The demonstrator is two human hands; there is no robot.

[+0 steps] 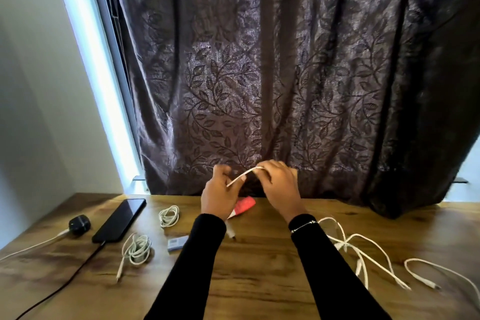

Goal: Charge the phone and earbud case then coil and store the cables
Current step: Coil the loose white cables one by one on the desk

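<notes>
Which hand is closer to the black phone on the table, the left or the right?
The left. The left hand is raised above the table to the right of the phone; the right hand is farther right still. Both hold a white cable between them.

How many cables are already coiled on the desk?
2: one coil right of the phone, another nearer the camera. Loose cables lie right; one cable is between both hands.

Brown wood-grain tabletop (259, 280); black phone (119, 219); white coiled cables (137, 249); dark purple leaf-patterned curtain (259, 73); black sleeves (197, 254).
</notes>
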